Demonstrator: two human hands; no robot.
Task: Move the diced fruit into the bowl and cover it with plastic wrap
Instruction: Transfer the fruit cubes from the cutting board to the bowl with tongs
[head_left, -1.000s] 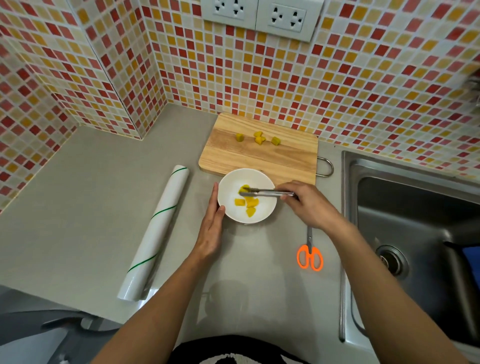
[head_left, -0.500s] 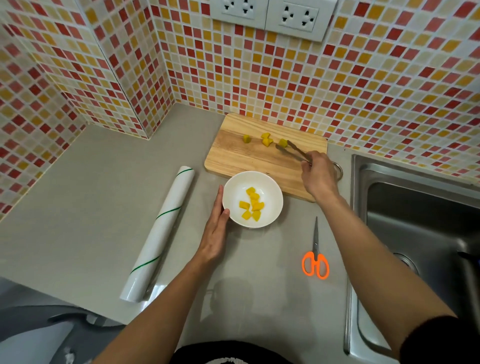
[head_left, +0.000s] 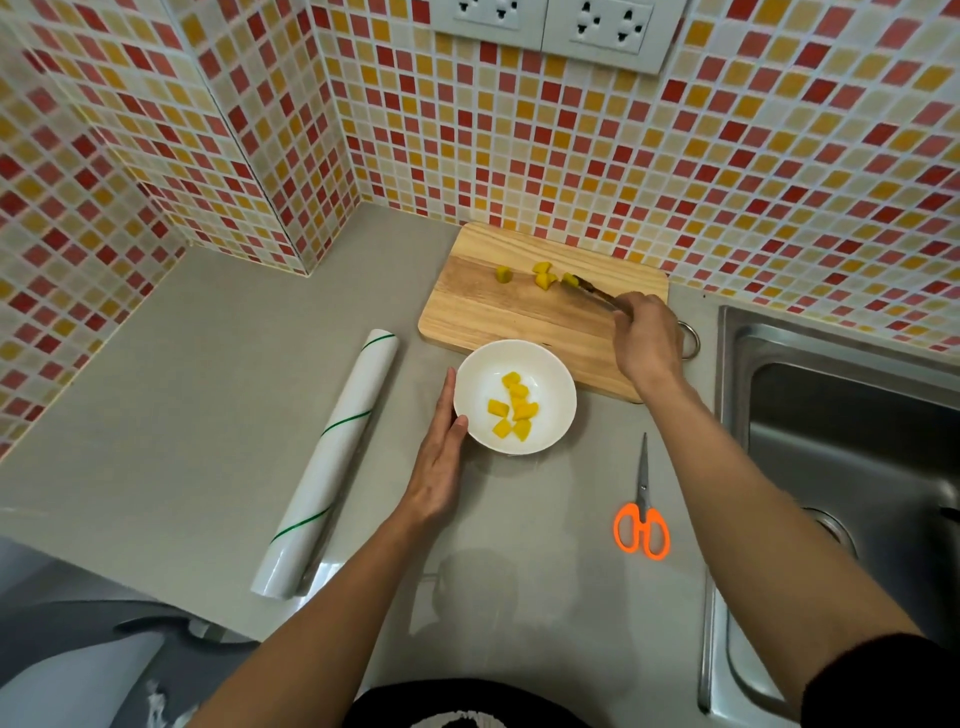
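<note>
A white bowl (head_left: 550, 374) on the grey counter holds several yellow fruit cubes (head_left: 513, 411). My left hand (head_left: 439, 467) lies flat against the bowl's left side, fingers straight. Behind the bowl is a wooden cutting board (head_left: 488, 312) with three fruit pieces (head_left: 543, 275) near its far edge. My right hand (head_left: 647, 340) grips metal tongs (head_left: 597, 293), whose tips are at the rightmost piece on the board. A roll of plastic wrap (head_left: 332, 457) with green stripes lies to the left of the bowl.
Orange-handled scissors (head_left: 642, 514) lie on the counter right of the bowl. A steel sink (head_left: 841, 467) fills the right side. Tiled walls with sockets (head_left: 545, 26) enclose the back and left. The counter's front edge runs along the lower left.
My right hand dropped a piece from the tongs into the bowl, then carried the tongs back to the board's far edge, reaching the rightmost piece. My left hand stayed by the bowl.
</note>
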